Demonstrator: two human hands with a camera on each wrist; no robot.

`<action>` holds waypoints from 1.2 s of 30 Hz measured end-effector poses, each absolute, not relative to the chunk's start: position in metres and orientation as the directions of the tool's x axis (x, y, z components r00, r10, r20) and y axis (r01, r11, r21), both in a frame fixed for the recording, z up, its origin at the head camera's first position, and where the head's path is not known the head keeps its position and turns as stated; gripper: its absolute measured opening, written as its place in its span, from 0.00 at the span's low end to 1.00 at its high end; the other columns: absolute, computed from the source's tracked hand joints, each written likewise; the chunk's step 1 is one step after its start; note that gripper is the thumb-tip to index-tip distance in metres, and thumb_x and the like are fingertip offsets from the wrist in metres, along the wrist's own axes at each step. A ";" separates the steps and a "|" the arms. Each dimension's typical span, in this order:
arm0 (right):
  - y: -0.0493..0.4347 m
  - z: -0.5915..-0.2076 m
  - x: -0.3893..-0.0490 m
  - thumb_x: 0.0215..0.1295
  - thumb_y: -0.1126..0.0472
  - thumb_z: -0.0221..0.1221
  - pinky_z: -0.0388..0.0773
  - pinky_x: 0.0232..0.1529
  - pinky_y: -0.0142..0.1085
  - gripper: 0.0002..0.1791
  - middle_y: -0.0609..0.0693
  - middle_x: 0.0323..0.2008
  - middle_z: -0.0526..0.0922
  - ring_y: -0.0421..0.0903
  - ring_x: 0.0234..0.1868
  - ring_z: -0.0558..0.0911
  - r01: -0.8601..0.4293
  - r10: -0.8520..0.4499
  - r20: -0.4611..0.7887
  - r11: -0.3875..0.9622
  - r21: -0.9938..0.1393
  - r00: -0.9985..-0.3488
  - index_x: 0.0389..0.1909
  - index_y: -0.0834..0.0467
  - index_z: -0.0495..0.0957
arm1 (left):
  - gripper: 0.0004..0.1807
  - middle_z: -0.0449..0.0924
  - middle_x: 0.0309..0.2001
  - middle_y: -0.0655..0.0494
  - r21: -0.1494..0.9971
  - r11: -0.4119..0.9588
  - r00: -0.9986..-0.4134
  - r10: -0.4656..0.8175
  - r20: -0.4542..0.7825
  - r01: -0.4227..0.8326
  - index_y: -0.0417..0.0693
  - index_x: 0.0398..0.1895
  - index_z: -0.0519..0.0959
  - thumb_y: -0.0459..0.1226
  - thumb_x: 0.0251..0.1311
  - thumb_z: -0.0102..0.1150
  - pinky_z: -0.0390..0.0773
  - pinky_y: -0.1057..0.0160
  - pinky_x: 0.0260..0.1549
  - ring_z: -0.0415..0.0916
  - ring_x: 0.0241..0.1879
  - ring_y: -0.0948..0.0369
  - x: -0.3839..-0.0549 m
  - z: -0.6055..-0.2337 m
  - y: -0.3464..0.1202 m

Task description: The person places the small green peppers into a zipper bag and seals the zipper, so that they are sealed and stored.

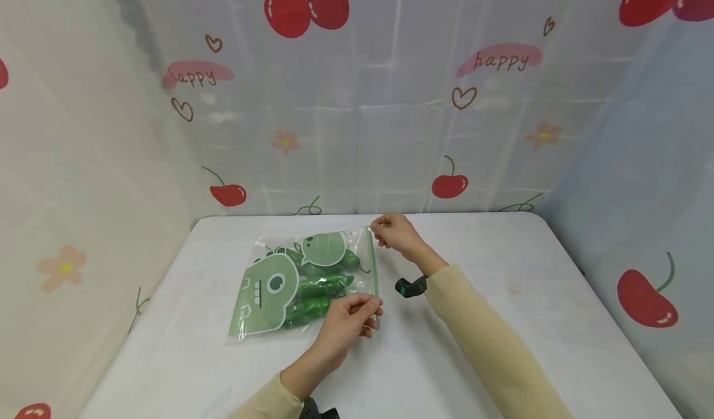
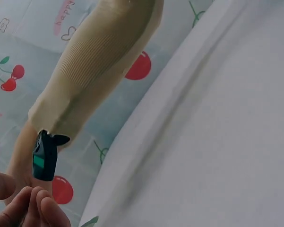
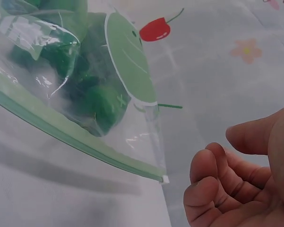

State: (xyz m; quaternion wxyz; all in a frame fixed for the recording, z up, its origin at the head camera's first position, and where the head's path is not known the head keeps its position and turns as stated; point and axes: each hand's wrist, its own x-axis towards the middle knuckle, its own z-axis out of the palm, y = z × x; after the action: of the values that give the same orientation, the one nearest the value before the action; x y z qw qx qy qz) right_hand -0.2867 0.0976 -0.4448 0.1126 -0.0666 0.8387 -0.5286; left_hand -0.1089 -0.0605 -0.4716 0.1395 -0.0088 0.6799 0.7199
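A clear zip bag (image 1: 245, 320) with a green cartoon print lies on the table, several green peppers (image 1: 326, 286) inside it. Its green zip strip (image 1: 372, 264) runs along the right side. My left hand (image 1: 347, 326) pinches the strip's near end between thumb and fingers; its fingertips (image 2: 35, 201) meet in the left wrist view. My right hand (image 1: 398, 234) is beside the strip's far end. In the right wrist view that hand's loosely curled fingers (image 3: 203, 165) stand apart from the bag and hold nothing. A small white zip end piece (image 3: 165, 179) sits at the bag's corner.
The white table (image 1: 502, 295) extends to both sides of the bag. A curtain (image 1: 379, 115) printed with cherries hangs behind the table and along its sides. A dark wrist camera (image 1: 411, 287) sits on the right wrist.
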 end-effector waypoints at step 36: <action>0.151 -0.413 -0.231 0.71 0.46 0.63 0.77 0.64 0.54 0.28 0.53 0.64 0.79 0.55 0.65 0.77 -0.366 -0.366 0.141 0.671 -0.645 -0.920 0.65 0.56 0.76 | 0.49 0.61 0.80 0.53 0.475 0.811 -0.938 0.328 0.115 0.342 0.61 0.79 0.64 0.68 0.56 0.64 0.71 0.37 0.66 0.64 0.76 0.46 -0.177 -0.426 -0.111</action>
State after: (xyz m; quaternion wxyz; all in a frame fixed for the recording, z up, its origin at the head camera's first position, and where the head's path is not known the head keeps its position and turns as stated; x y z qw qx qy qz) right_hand -0.2312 0.1511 -0.4130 -0.0001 -0.2001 0.9139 -0.3531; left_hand -0.1773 -0.1111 -0.4263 -0.0138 0.1759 0.9515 0.2522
